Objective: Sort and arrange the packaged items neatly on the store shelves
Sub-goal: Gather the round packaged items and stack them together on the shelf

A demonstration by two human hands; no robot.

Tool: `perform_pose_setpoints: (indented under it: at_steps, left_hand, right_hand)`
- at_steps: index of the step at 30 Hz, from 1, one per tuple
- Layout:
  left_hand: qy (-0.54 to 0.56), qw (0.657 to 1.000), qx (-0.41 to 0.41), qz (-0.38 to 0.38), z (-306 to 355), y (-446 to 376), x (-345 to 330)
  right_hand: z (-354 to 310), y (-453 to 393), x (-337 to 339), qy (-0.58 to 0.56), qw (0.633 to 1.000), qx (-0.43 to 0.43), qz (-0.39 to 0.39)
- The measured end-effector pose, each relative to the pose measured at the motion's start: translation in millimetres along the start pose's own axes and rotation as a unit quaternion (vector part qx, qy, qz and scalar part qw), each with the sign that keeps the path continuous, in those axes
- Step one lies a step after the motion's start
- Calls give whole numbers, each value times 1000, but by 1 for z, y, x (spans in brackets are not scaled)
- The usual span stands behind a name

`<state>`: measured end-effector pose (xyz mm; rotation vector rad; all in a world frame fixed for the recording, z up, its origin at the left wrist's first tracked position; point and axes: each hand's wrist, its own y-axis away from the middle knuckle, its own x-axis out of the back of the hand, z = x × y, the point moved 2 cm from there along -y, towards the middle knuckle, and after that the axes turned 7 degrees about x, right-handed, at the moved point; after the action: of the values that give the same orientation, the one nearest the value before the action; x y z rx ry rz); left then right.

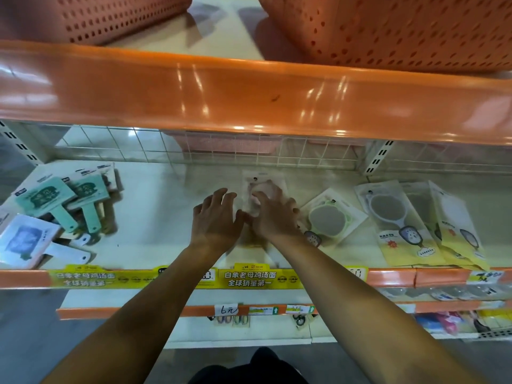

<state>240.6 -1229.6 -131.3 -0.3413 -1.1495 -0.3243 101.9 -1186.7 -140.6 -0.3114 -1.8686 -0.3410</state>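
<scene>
Both hands lay mid-shelf [155, 206], left hand [214, 217] open with fingers spread beside the blurred clear packet [263, 184], right hand [273, 214] flat on it, fingers straight, green paddle packs [69, 200] toward left end, mirror packs [399, 217] toward right.

— How is the light?

— Bright from overhead. White streaks of glare run along the orange shelf edge [249, 98], and the space under it sits dimmer, with a soft shadow over the back grid [221, 146].

— Is it sharp?

— Not much. Both hands, left [214, 217] and right [273, 214], smear with motion, and the clear packet [263, 187] under them is hazy. The baskets [388, 29] above the edge are soft too.

— Any distortion?

— Yes, wide-angle bending: the edge bows, and the mirrors [399, 217] right of the hands stretch outward. The yellow labels [250, 278] below the hands read clearest.
</scene>
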Motion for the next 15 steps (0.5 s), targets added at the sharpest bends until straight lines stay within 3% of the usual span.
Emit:
perform_pose_setpoints:
  at_steps: [4, 15]
  left_hand:
    - [3, 1000, -5, 4, -8, -1, 1]
    - [0, 1000, -8, 1, -19, 1, 0]
  right_hand:
    - [-4, -3, -3, 39, 999, -7, 1]
    - [-11, 10, -4, -22, 996, 10, 87]
